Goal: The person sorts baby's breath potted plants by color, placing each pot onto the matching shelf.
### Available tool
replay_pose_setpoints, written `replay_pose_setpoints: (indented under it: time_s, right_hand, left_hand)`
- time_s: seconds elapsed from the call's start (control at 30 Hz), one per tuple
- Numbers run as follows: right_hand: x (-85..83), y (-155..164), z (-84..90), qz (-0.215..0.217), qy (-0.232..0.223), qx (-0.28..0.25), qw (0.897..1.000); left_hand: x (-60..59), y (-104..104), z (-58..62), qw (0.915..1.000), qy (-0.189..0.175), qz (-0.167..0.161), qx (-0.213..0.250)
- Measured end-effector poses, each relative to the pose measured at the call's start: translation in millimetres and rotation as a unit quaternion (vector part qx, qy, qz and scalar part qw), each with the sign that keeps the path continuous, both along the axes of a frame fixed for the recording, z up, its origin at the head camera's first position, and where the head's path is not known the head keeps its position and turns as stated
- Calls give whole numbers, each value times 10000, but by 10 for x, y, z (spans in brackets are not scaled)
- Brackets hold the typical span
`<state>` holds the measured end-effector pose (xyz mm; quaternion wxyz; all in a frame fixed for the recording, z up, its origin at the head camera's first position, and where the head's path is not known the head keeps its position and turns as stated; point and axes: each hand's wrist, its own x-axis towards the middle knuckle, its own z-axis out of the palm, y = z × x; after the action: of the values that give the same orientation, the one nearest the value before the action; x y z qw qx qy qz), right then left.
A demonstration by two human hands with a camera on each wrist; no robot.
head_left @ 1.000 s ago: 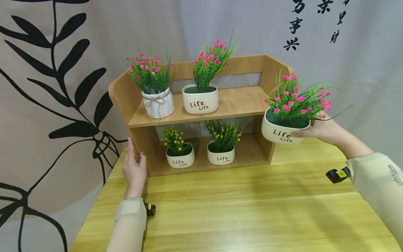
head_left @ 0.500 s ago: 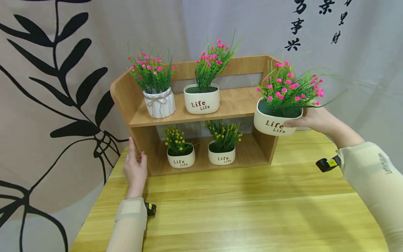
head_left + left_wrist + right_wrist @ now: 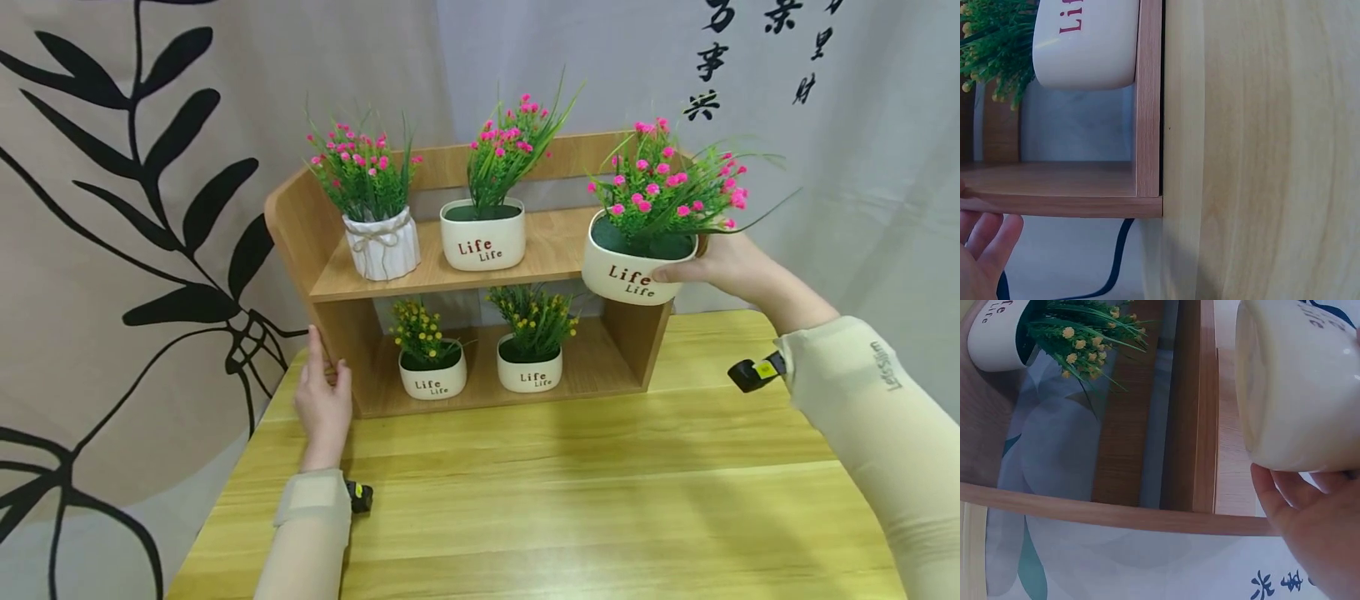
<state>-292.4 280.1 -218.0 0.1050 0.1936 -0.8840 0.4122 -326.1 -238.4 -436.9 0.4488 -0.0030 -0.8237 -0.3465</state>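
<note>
My right hand [image 3: 723, 265] grips a white oval flowerpot [image 3: 628, 271] marked "Life", full of pink flowers and green grass. The thumb lies on its front; the other fingers are mostly hidden behind it. In the right wrist view the pot [image 3: 1310, 394] is tipped, its underside close to the shelf's upper board. My left hand [image 3: 324, 408] holds the left side panel of the wooden shelf [image 3: 330, 350], thumb at the front edge and fingers [image 3: 1000, 240] along the outside. On the upper board stand a white pot tied with twine [image 3: 382, 246] and another "Life" flowerpot [image 3: 483, 237], both pink-flowered.
Two smaller "Life" pots with yellow flowers, a left one [image 3: 433, 379] and a right one [image 3: 529, 371], stand on the lower level. The shelf sits on a wooden table [image 3: 525, 500]. A printed curtain [image 3: 862, 167] hangs behind.
My right hand has carried the pink-flowered pot leftward and slightly up, and it now overlaps the right end of the upper board. The left hand stays at the shelf's side.
</note>
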Motion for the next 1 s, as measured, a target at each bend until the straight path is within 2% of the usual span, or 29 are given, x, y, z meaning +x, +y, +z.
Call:
replay_pose_setpoints:
  time_s: [0.23, 0.57, 0.67, 0.8, 0.9, 1.0]
  right_hand:
    - [-163, -60, 19, 43, 132, -16, 9999]
    - [-326, -136, -24, 199, 42, -253, 9995]
    - [-343, -159, -53, -49, -87, -179, 9998]
    - [-347, -206, -56, -583, -380, -92, 9975]
    - [-362, -247, -48, -789, -480, -248, 9954]
    - [-381, -281, -69, -789, -488, -557, 9941]
  left_hand:
    - [2, 4, 4, 10000, 6, -1, 14]
    - [-7, 4, -6, 9999, 96, -44, -27]
    - [-3, 10, -5, 9999, 105, -53, -32]
    - [-1, 13, -2, 10000, 72, -38, 5]
    - [2, 15, 4, 10000, 20, -3, 45]
    - [1, 17, 9, 10000, 0, 18, 68]
